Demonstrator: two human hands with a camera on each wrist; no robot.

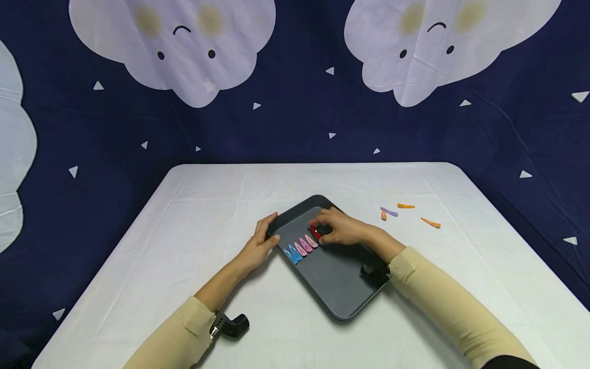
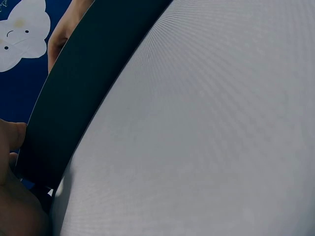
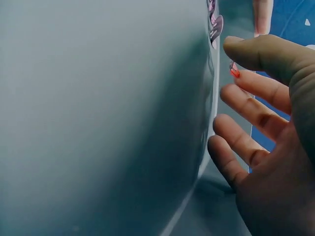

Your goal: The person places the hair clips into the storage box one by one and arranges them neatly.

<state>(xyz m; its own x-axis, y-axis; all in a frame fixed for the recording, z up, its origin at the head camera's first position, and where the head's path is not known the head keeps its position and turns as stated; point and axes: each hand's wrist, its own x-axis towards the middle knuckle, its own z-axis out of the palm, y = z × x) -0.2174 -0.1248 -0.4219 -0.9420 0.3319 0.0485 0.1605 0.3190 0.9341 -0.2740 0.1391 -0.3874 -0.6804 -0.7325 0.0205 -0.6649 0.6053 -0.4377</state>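
The right hand (image 1: 341, 229), near the centre of the frame, has thumb and index finger closed about the ends of a shiny red teardrop-shaped snap hair clip (image 1: 315, 233). The clip is over the dark grey rectangular tray (image 1: 341, 287), at the upper right end of a slanting row: two blue metal snap clips (image 1: 295, 252), then three pink ones (image 1: 306, 245). Whether it touches the tray floor, I cannot tell.

To seat it well, the red clip should lie flat at the same slant as its pink neighbour, with a small gap; the fingers are best parted straight upward, since a sideways drag could nudge the row.

The left hand (image 1: 258, 248), left of centre, grips the tray's upper left rim, thumb over the edge; a steady hold there should stop the tray sliding on the white cloth-covered table (image 1: 216, 205). Upper right, outside the tray, lie one purple clip (image 1: 390, 211) and three orange clips (image 1: 430, 223).
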